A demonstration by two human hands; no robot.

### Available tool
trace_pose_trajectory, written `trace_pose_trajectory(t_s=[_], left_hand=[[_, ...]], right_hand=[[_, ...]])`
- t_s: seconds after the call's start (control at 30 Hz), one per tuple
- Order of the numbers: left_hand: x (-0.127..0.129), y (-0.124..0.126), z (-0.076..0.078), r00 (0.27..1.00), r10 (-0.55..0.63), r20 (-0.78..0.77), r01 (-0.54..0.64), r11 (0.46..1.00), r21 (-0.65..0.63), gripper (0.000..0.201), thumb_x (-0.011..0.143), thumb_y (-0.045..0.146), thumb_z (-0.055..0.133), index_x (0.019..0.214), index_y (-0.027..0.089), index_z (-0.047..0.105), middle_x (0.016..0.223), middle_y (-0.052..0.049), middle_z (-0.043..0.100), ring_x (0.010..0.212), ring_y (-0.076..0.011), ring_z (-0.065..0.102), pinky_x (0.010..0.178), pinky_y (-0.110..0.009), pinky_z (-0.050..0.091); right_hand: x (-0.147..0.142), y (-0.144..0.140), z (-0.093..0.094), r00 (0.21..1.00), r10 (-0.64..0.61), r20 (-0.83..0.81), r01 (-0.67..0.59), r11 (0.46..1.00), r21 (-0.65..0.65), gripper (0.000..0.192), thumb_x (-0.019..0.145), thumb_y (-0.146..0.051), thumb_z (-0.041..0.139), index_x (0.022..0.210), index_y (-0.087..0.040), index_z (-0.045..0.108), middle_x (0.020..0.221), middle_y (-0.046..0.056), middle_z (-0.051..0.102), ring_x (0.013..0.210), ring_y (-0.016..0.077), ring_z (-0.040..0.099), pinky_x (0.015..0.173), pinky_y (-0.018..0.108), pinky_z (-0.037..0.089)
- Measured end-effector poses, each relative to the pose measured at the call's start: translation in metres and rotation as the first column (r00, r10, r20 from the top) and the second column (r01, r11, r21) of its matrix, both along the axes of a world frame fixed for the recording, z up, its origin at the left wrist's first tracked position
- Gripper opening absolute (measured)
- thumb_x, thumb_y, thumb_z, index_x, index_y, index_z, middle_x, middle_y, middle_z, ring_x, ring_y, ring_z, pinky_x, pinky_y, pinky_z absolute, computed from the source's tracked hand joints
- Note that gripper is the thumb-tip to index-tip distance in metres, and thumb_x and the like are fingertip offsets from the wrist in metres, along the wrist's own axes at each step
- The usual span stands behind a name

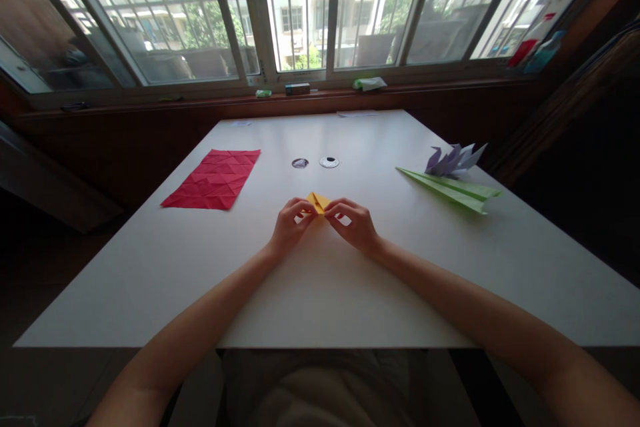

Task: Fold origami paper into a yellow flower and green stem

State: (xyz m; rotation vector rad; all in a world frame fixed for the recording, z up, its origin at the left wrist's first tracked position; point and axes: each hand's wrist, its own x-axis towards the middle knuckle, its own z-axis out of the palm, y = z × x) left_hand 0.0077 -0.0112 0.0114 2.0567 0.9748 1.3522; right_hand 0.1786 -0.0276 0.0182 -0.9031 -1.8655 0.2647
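Observation:
A small folded piece of yellow paper (317, 201) rests at the middle of the white table (320, 293), its top coming to a point. My left hand (291, 223) pinches its lower left edge between thumb and fingers. On the opposite side, my right hand (354, 223) grips the lower right edge in a similar pinch. The fingertips of both hands nearly meet at the paper's near edge and hide part of it.
Creased red paper (215, 180) lies at the left. On the right are a light green paper plane (450, 190) and purple folded paper (447, 161). Two round discs (329, 162) sit beyond my hands. A small box (298, 89) stands on the window ledge.

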Motion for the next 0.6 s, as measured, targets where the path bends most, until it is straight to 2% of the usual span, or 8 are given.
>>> trace_pose_trajectory(t_s=[0.4, 0.6], left_hand=[[-0.0010, -0.0002, 0.0030, 0.996, 0.081, 0.046, -0.080, 0.996, -0.028, 0.003, 0.076, 0.020, 0.054, 0.076, 0.020, 0.056, 0.086, -0.002, 0.060, 0.087, -0.0144, 0.055, 0.067, -0.026, 0.047], [0.0011, -0.0043, 0.0060, 0.997, 0.055, 0.053, -0.054, 0.998, -0.014, 0.003, 0.079, 0.020, 0.050, 0.079, 0.020, 0.053, 0.091, -0.003, 0.062, 0.091, -0.0144, 0.056, 0.073, -0.029, 0.047]], right_hand=[[0.0015, 0.0014, 0.0018, 0.997, -0.012, -0.077, 0.011, 1.000, -0.012, 0.008, 0.076, -0.020, 0.053, 0.071, -0.020, 0.059, 0.084, 0.004, 0.061, 0.070, 0.0122, 0.058, 0.058, 0.025, 0.050], [0.0018, 0.0015, 0.0007, 0.994, -0.023, -0.106, 0.019, 0.999, -0.033, 0.010, 0.080, -0.023, 0.049, 0.076, -0.021, 0.058, 0.092, 0.004, 0.062, 0.078, 0.0136, 0.060, 0.061, 0.026, 0.051]])
